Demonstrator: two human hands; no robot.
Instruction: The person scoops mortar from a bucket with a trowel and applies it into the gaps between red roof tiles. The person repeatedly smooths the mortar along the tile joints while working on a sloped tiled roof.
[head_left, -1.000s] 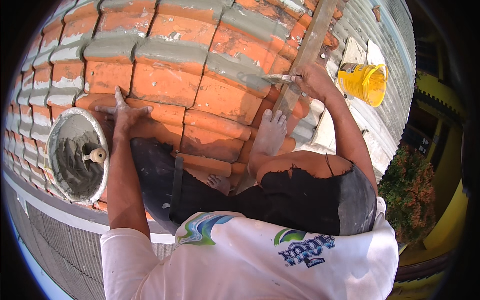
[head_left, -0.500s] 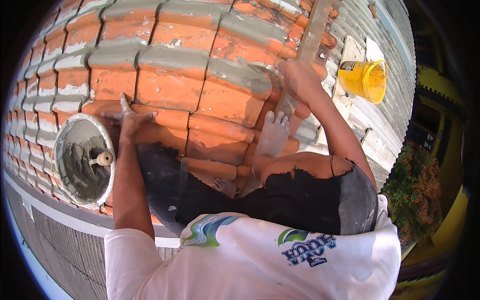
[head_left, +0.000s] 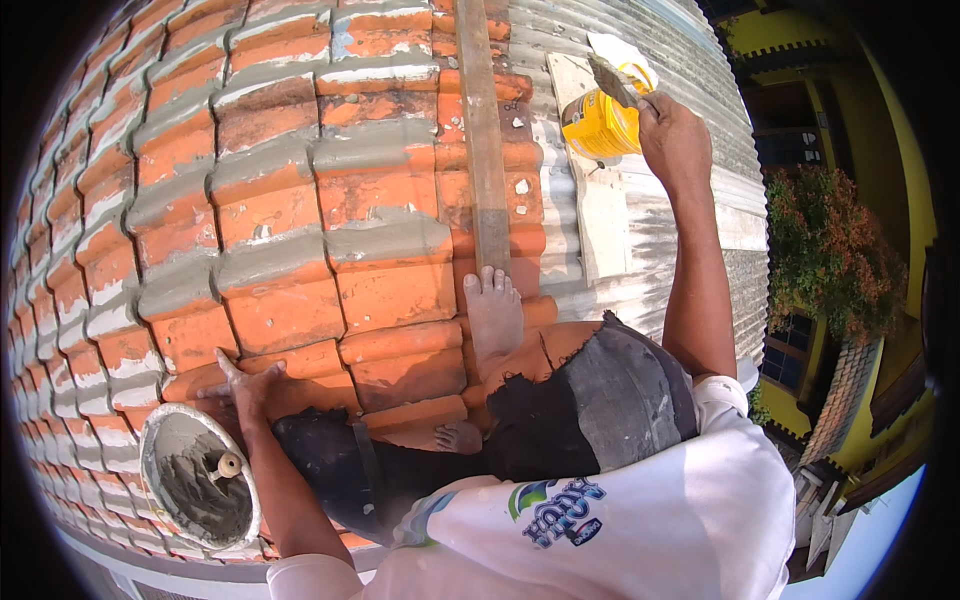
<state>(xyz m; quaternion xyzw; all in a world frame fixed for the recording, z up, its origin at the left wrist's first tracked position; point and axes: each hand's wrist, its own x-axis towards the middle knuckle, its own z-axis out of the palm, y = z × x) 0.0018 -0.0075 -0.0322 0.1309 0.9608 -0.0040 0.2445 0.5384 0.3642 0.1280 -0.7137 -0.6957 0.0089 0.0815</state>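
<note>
My right hand (head_left: 676, 142) is closed round a trowel whose grey, mortar-coated blade (head_left: 613, 80) is held over the yellow bucket (head_left: 597, 124). The bucket lies tilted on its side, partly behind my fingers, so its inside is mostly hidden. My left hand (head_left: 248, 386) rests with fingers spread on an orange roof tile. Close beside it stands a round tub (head_left: 152, 437) of wet grey mortar (head_left: 195, 492). Out of the mortar sticks a tool with a round wooden handle (head_left: 230, 464). Grey mortar bands (head_left: 390, 238) cover the overlaps of the tile rows.
A long wooden plank (head_left: 482, 130) runs up the tiles, with my bare foot (head_left: 494, 310) at its lower end. Corrugated roof sheets (head_left: 690, 80) slope away on the right, with a pale board (head_left: 603, 225) on them. A leafy bush (head_left: 830, 250) stands below the roof edge.
My right hand has moved with the trowel from the mortared tiles to the yellow bucket on the right. My left hand stays spread on the tile. The view has swung right.
</note>
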